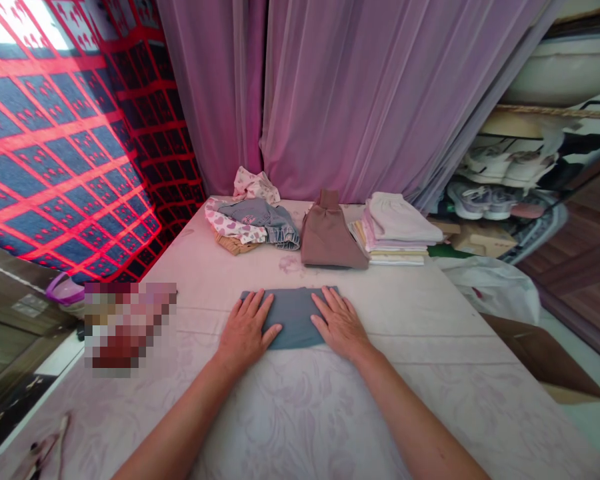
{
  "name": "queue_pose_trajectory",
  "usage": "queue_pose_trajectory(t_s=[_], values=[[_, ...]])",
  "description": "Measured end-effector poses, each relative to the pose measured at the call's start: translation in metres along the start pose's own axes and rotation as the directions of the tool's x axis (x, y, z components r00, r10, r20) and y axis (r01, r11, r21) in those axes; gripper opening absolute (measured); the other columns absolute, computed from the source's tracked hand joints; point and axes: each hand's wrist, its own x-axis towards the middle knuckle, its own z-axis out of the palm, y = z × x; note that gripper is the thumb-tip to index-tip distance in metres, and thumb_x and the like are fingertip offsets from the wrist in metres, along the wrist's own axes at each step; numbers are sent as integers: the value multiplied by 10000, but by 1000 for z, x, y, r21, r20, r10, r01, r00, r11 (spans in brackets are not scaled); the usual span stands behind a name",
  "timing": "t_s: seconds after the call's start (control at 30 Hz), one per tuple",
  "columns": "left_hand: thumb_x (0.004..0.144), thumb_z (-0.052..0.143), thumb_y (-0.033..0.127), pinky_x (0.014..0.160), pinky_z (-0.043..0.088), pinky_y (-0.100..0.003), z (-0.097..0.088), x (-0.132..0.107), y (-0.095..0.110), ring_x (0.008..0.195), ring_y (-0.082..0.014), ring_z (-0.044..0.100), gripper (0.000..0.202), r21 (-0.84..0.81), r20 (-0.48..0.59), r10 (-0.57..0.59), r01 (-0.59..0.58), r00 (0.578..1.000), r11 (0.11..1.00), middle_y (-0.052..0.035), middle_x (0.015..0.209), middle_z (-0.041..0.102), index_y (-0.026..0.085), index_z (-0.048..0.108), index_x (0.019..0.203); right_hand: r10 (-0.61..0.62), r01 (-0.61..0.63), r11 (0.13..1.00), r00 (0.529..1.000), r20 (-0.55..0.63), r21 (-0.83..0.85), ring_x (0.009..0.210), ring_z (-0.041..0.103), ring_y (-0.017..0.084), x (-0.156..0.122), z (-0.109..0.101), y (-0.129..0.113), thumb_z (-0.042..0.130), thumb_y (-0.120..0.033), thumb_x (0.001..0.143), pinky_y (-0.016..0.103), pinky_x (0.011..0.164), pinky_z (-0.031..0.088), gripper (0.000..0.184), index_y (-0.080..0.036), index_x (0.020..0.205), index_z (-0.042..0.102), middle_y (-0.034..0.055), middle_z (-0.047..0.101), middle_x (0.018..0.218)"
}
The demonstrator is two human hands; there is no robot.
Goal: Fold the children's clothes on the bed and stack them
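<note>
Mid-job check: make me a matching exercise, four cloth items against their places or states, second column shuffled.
1. blue-grey cloth
2. brown garment
3. folded stack
4. clothes heap

A. rightmost of the four, piled in layers
B. leftmost of the four, rumpled
C. under the left hand and right hand
D. between the heap and the stack

Pairs: 1-C, 2-D, 3-A, 4-B
</note>
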Motion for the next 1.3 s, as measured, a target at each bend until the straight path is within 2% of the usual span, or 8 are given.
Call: queue_pose_trajectory(t_s=[0.17, 0.27, 0.43, 0.53, 0.6, 0.93, 1.2, 1.3], values=[[878, 434, 579, 1127, 275, -474, 1, -11, -17, 1385, -294, 324, 673, -74, -29, -12, 10, 1000, 997, -116, 1487, 397, 208, 382, 1437, -4, 5, 1000, 999, -37, 7, 1404, 273, 237, -1, 2, -1, 365, -428, 943, 470, 1120, 227, 505, -260, 1415, 425, 83, 323, 1526], [907, 392, 518, 1126, 298, -452, -2, -13, -27, 1375, -268, 346, 592, -235, -116, -161, 130, 980, 963, -127, 1478, 406, 175, 441, 1387, -11, 13, 1000, 998, -64, 27, 1393, 296, 236, -1, 4, 1, 371, -416, 939, 477, 1118, 238, 494, -252, 1398, 451, 82, 354, 1511], [907, 346, 404, 1054, 395, -417, -12, -8, -43, 1201, -228, 545, 443, -619, -157, -509, 317, 846, 718, -116, 1257, 613, 166, 561, 1213, -30, 54, 993, 976, -216, 109, 1351, 368, 240, -3, 12, 11, 372, -395, 929, 470, 1092, 317, 484, -214, 1359, 499, 105, 428, 1461], [877, 384, 404, 968, 461, -379, -17, -5, -47, 1100, -217, 612, 395, -785, -100, -606, 312, 789, 535, -90, 1110, 674, 178, 573, 1140, 17, 51, 982, 934, -356, 180, 1293, 440, 235, -4, 16, 15, 354, -393, 930, 443, 1071, 366, 474, -196, 1321, 537, 115, 503, 1393], [858, 409, 416, 924, 480, -355, -19, -4, -48, 1049, -212, 635, 383, -830, -71, -620, 298, 782, 472, -78, 1033, 688, 179, 580, 1105, 72, 21, 977, 904, -421, 213, 1245, 486, 235, -4, 16, 17, 346, -395, 930, 442, 1057, 386, 467, -190, 1291, 560, 116, 553, 1334], [796, 464, 432, 735, 488, -285, -20, -2, -39, 781, -173, 625, 368, -770, -68, -574, 323, 816, 550, -19, 844, 684, 192, 643, 1011, 159, -66, 977, 860, -484, 203, 1152, 554, 229, 0, 17, 18, 336, -379, 927, 419, 1012, 430, 453, -136, 1186, 618, 145, 621, 1229], [796, 484, 460, 724, 498, -282, -18, -3, -38, 774, -176, 629, 335, -726, -76, -490, 288, 869, 624, -11, 858, 704, 218, 673, 931, 153, -71, 981, 861, -486, 182, 1132, 568, 224, 1, 18, 16, 349, -395, 923, 399, 1005, 431, 460, -124, 1169, 627, 145, 633, 1215], [789, 489, 467, 757, 499, -294, -17, -3, -39, 797, -184, 632, 341, -750, -82, -505, 281, 859, 599, -18, 864, 706, 214, 678, 916, 138, -59, 982, 871, -472, 179, 1145, 560, 227, -1, 19, 16, 356, -396, 922, 403, 1009, 426, 462, -120, 1180, 622, 147, 623, 1235]])
